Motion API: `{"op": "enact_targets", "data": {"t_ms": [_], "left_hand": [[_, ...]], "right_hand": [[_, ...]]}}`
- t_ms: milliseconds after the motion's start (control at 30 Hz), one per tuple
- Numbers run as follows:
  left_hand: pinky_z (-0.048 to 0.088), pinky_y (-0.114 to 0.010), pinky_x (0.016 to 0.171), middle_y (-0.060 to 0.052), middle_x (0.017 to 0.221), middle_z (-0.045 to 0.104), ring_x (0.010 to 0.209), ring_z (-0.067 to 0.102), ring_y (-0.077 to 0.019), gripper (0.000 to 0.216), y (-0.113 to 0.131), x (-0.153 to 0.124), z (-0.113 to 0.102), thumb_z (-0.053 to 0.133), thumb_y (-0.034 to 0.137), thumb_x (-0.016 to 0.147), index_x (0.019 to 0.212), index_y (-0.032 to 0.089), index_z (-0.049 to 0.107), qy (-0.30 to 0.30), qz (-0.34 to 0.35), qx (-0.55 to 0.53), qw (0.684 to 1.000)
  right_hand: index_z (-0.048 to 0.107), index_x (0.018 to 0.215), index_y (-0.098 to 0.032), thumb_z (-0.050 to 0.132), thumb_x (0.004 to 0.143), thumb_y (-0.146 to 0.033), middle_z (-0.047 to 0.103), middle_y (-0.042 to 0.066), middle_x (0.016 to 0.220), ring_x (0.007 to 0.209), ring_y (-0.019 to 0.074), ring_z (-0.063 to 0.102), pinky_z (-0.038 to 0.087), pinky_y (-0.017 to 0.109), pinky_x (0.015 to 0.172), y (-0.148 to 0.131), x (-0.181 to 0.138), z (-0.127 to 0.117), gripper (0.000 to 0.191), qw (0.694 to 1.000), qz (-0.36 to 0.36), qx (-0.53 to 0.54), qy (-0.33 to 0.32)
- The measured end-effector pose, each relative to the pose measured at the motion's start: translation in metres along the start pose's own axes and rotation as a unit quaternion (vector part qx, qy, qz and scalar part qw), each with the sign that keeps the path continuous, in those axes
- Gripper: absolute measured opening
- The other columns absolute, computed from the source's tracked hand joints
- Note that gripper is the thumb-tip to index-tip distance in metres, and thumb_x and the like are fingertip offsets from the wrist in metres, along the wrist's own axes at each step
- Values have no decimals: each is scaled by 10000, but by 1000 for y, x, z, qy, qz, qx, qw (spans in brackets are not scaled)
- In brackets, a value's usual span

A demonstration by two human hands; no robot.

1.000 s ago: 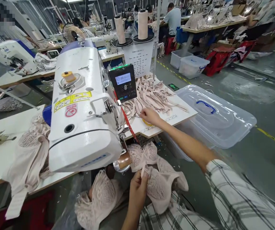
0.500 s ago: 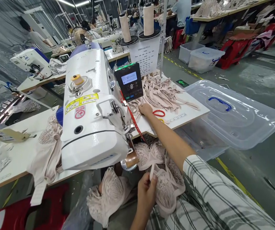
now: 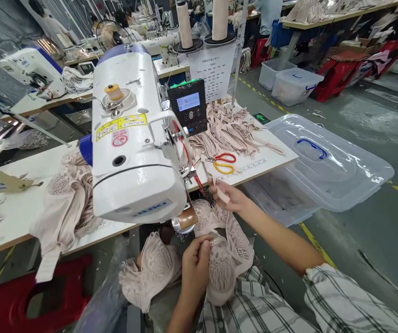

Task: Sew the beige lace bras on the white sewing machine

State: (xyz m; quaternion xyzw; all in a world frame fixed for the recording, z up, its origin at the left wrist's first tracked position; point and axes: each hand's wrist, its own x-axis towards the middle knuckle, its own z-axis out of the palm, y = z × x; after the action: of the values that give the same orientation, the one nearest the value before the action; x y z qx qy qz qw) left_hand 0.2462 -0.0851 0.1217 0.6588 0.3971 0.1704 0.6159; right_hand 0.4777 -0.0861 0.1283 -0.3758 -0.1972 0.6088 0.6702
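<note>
My left hand (image 3: 195,263) is closed on the upper edge of a beige lace bra (image 3: 221,270) that lies over my lap. Near the table's front edge my right hand (image 3: 229,196) pinches a short beige strap (image 3: 222,193). Just left of both hands stands the white sewing machine (image 3: 133,185), its head overhanging the bra. More lace cups (image 3: 159,263) hang below the machine head. Behind my right hand, scissors (image 3: 224,164) with one red and one yellow handle lie on the tabletop, beside a pile of beige straps (image 3: 228,129).
A control panel (image 3: 188,106) and thread cones (image 3: 220,21) stand behind the machine. A clear lidded bin (image 3: 351,171) sits to the right of the table (image 3: 271,152). Folded bras (image 3: 65,208) lie on the left side. A red stool (image 3: 63,282) is at lower left.
My right hand has come back from the strap pile towards me, now with a strap in it, uncovering the scissors. My left hand has shifted slightly left and up in view with the bra.
</note>
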Motion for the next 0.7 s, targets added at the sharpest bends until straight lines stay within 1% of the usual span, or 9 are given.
{"op": "enact_targets", "data": {"t_ms": [100,167,233,300,367,467,533,600,700], "left_hand": [[496,-329,776,-96,865,735,866,651,-242,582,12,2,-7,485,668,866,905,154,755,-68,-68,-92,991],[464,-294,689,-72,735,695,732,604,-200,622,15,3,-10,550,729,794,790,140,749,-118,-93,-140,979],[418,-259,629,-31,625,627,619,517,-143,581,16,3,-11,668,716,712,678,138,716,-134,-93,-153,975],[389,-245,603,-7,586,583,574,458,-115,542,20,1,-11,687,680,724,647,144,697,-118,-70,-139,981],[386,-245,594,-9,607,590,576,461,-119,512,26,-1,-9,608,639,816,687,153,706,-92,-28,-102,990],[378,-238,550,-8,606,591,566,475,-125,442,39,-2,-6,533,524,899,729,159,714,-74,30,-22,997],[379,-231,522,-1,579,576,544,477,-123,407,45,0,-5,502,449,928,729,160,708,-84,59,25,994],[436,-230,557,-12,619,617,580,541,-136,368,48,5,-9,468,376,950,785,166,722,-78,113,85,987],[525,-251,721,-77,905,730,829,673,-182,335,47,14,-24,423,289,965,1056,184,728,6,233,220,947]], "right_hand": [[590,743,-154,862,689,-300,615,-43,673,479,25,539,461,115,452,33,-31,8,313,993,25,12,-116],[621,719,-137,848,722,-274,665,3,767,602,63,629,527,172,582,47,-44,13,266,983,14,-3,-183],[648,731,-141,818,762,-232,675,10,821,674,68,646,525,186,656,57,-52,17,195,981,1,1,-196],[687,821,-175,816,765,-296,682,6,871,735,76,648,516,197,719,65,-59,19,186,988,27,41,-145],[711,958,-213,779,754,-531,698,25,942,838,119,662,510,240,791,70,-67,20,384,987,105,65,-104],[725,1029,-202,656,677,-802,715,79,977,907,205,662,503,320,816,69,-76,23,699,981,180,-6,-70],[737,982,-201,697,676,-759,711,57,874,799,193,647,499,317,755,61,-75,26,638,987,147,-72,-9],[742,903,-207,735,712,-663,681,16,755,682,149,598,481,280,679,48,-66,28,495,987,67,-128,74],[699,719,-189,726,749,-594,619,-10,619,574,115,535,450,249,584,27,-41,30,406,967,-48,-213,131]]}}
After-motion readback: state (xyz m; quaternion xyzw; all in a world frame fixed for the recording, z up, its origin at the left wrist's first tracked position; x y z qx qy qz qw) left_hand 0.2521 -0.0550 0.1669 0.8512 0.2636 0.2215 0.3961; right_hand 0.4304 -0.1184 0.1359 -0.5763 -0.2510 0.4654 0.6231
